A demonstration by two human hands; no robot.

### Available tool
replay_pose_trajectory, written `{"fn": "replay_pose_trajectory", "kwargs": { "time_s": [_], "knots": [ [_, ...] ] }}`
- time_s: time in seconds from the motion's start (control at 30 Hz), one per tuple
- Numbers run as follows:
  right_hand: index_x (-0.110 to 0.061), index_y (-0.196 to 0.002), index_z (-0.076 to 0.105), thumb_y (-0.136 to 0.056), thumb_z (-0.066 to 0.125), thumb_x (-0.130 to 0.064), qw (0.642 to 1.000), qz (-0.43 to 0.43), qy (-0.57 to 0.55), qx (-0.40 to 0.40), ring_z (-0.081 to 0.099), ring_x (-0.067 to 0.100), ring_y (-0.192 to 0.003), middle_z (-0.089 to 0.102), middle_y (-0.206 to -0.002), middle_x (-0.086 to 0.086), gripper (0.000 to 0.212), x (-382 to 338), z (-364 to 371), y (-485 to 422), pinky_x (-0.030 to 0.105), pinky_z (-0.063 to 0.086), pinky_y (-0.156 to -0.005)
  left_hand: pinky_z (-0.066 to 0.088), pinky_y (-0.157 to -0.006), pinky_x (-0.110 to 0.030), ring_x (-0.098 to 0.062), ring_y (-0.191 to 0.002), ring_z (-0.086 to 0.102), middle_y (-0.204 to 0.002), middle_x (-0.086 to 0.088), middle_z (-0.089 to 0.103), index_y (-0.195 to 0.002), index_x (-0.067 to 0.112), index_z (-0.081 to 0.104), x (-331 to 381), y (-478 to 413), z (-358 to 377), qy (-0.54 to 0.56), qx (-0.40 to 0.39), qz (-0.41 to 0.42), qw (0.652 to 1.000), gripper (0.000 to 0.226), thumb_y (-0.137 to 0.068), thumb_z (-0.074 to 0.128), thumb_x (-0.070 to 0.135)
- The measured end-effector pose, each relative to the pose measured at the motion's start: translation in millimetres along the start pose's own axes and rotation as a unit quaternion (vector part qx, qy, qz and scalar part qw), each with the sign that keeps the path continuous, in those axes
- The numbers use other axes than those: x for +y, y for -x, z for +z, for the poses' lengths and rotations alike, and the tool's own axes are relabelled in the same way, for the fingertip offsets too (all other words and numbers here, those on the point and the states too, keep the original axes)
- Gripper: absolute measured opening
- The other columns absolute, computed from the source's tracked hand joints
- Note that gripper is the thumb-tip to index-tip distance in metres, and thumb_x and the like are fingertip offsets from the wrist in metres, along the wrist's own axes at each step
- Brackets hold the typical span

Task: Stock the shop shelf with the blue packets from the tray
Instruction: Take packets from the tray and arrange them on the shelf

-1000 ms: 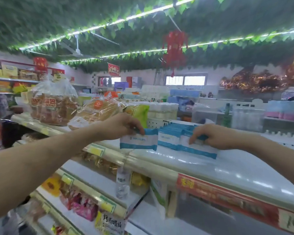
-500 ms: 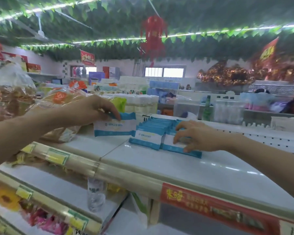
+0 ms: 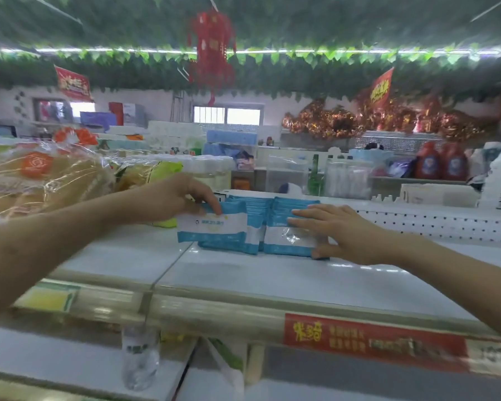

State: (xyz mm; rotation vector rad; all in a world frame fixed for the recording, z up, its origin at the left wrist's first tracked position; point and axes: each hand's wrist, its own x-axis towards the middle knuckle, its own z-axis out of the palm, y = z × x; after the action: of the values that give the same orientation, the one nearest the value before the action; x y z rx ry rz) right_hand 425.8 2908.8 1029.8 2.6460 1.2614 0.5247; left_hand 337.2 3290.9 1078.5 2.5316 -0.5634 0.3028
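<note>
Blue-and-white packet (image 3: 211,227), flat and rectangular, glossy film, white middle band with small blue print, blue stripes along top and bottom edges. Pinched at its top edge between thumb and fingers of the left hand (image 3: 182,195), held upright just in front of the left row of packets (image 3: 237,224), lower edge near the shelf top (image 3: 272,279) but contact not clear.

Two rows of like packets standing on edge on the shelf top, leaning back, packed face to face; exact number per row not countable, edges blurred together. Right row (image 3: 289,227) just beside the left row, touching it. Front packet of the right row shiny, with crinkled highlights on its white band.

Right hand (image 3: 336,230) open, fingers spread flat across the face and top of the right row, thumb at its lower right corner; pressing rather than gripping.

Shelf top smooth, white, faintly reflective, with a seam running toward the packets from the front edge. Along that front edge, a clear plastic price rail with one yellow label (image 3: 48,298) left of the packets and one red strip (image 3: 373,340) with yellow characters to the right.

Left of the packets, bread loaves (image 3: 41,180) in crinkled clear wrap, one with an orange sticker. Behind the packets to the right, white perforated panel (image 3: 434,218). Far right of the packets, two red bottles (image 3: 441,162).
</note>
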Motion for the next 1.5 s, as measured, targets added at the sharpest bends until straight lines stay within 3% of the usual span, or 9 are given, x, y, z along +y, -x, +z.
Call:
{"fn": "replay_pose_trajectory", "kwargs": {
  "time_s": [0.2,0.37,0.43,0.53,0.67,0.87,1.0,1.13,1.5],
  "knots": [
    [-0.045,-0.160,0.016,-0.095,0.057,-0.060,0.995,0.075,-0.021,0.057,0.026,0.006,-0.148,0.025,-0.163,-0.023,0.079,3,-8,45,0.042,0.033,-0.115,0.054,-0.076,-0.011,0.006,-0.098,0.063,-0.115,0.015,0.069,-0.105,0.031,0.079,34,-51,34,0.037,-0.047,0.074,0.995,0.031,-0.100,0.062,0.006],
    [-0.048,-0.156,0.027,-0.094,0.052,-0.061,0.984,0.138,-0.042,0.108,0.037,0.008,-0.142,0.039,-0.154,-0.020,0.068,2,-17,84,0.045,0.038,-0.112,0.057,-0.086,-0.018,-0.003,-0.104,0.065,-0.118,0.017,0.068,-0.106,0.031,0.080,57,-96,71,0.020,-0.084,0.110,0.990,0.033,-0.096,0.066,0.004],
    [-0.048,-0.154,0.030,-0.094,0.048,-0.063,0.981,0.145,-0.043,0.119,0.038,0.008,-0.141,0.042,-0.152,-0.021,0.065,0,-20,97,0.044,0.037,-0.112,0.056,-0.081,-0.013,-0.002,-0.103,0.065,-0.119,0.015,0.069,-0.106,0.029,0.080,60,-108,85,0.010,-0.094,0.118,0.988,0.032,-0.095,0.066,0.002],
    [-0.046,-0.153,0.033,-0.096,0.050,-0.060,0.985,0.130,-0.018,0.115,0.037,0.006,-0.140,0.041,-0.151,-0.023,0.061,-8,-25,107,0.040,0.037,-0.111,0.053,-0.079,-0.013,-0.002,-0.097,0.063,-0.112,0.015,0.070,-0.103,0.029,0.080,56,-118,96,-0.002,-0.085,0.125,0.988,0.031,-0.093,0.068,0.003],
    [-0.043,-0.152,0.040,-0.099,0.058,-0.050,0.989,0.094,0.001,0.116,0.038,0.007,-0.139,0.041,-0.153,-0.019,0.057,-19,-27,98,0.038,0.037,-0.112,0.058,-0.091,-0.038,-0.020,-0.097,0.065,-0.111,0.005,0.071,-0.101,0.035,0.079,46,-120,101,-0.008,-0.084,0.109,0.990,0.029,-0.092,0.071,0.008],
    [-0.044,-0.152,0.038,-0.101,0.055,-0.047,0.994,0.004,0.089,0.062,0.044,0.020,-0.136,0.040,-0.156,-0.005,0.054,-38,-6,45,0.042,0.040,-0.108,0.054,-0.098,-0.033,-0.006,-0.104,0.063,-0.112,0.013,0.071,-0.106,0.028,0.079,54,-112,106,-0.018,-0.047,0.122,0.991,0.029,-0.091,0.071,0.005],
    [-0.045,-0.149,0.038,-0.102,0.049,-0.047,0.987,-0.027,0.146,0.059,0.048,0.023,-0.126,0.042,-0.149,-0.004,0.048,-47,5,22,0.041,0.043,-0.101,0.056,-0.097,-0.034,0.000,-0.102,0.065,-0.110,0.013,0.072,-0.103,0.030,0.079,51,-106,97,-0.005,0.045,0.127,0.991,0.033,-0.094,0.065,0.000],
    [-0.042,-0.148,0.040,-0.105,0.048,-0.040,0.977,-0.067,0.185,0.082,0.045,0.024,-0.133,0.042,-0.154,-0.002,0.044,-48,6,13,0.042,0.044,-0.100,0.054,-0.097,-0.031,0.000,-0.104,0.064,-0.111,0.018,0.070,-0.098,0.032,0.077,50,-77,65,-0.003,0.106,0.139,0.985,0.030,-0.097,0.062,0.006],
    [-0.041,-0.145,0.043,-0.097,0.055,-0.015,0.977,-0.040,0.200,0.068,0.052,0.028,-0.109,0.049,-0.137,0.005,0.056,-52,1,14,0.042,0.047,-0.085,0.055,-0.096,-0.034,0.003,-0.111,0.060,-0.112,0.025,0.067,-0.090,0.033,0.078,-18,40,25,0.001,0.121,0.034,0.992,0.033,-0.097,0.063,0.005]
  ]
}}
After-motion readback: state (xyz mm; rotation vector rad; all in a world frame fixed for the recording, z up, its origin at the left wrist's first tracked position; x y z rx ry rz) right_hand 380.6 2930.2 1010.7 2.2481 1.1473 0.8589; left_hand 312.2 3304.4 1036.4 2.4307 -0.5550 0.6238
